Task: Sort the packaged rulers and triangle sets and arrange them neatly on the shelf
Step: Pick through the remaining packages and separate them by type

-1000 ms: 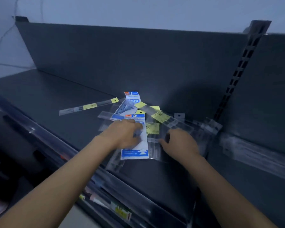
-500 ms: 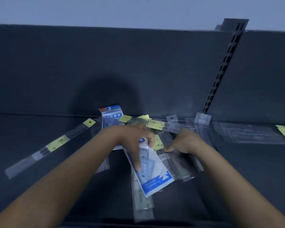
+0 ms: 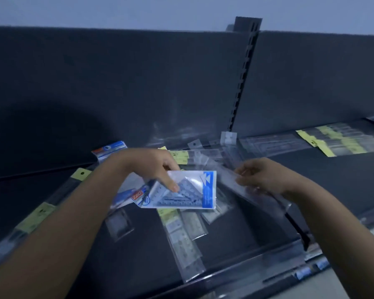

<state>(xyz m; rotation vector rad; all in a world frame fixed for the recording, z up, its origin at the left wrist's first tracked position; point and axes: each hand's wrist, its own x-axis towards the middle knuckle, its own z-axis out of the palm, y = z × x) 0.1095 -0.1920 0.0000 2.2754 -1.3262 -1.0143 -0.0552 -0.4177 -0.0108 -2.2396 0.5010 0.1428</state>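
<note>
Packaged rulers [image 3: 183,238] are lying fanned and overlapping near the shelf's [image 3: 138,262] front lip at lower centre, unsorted. One long ruler pack [image 3: 39,213] with yellow labels is running diagonally along the lower left. Just above the fan, the left hand [image 3: 151,165] is holding a blue-and-white triangle set [image 3: 188,190] lifted off the shelf and tipped toward the camera. Its fingers are lying across the top face and the thumb is hidden, so the grip is reading as a pinch at the pack's upper-left part; judged: it is being raised clear to separate it from the rulers. At centre right, the right hand [image 3: 261,175] is curling its fingers around a clear ruler sleeve [image 3: 225,175], pinching it near mid-length, probably so the long floppy pack is not sagging. Behind both hands, a mixed heap [image 3: 203,152] is sitting against the back panel [image 3: 117,83], with a second triangle set [image 3: 109,149] showing at its left edge. Farther right, past the slotted upright [image 3: 244,72], a flat row of rulers [image 3: 337,140] is lying side by side, apparently sorted already. Judged: sorting is partly done.
</note>
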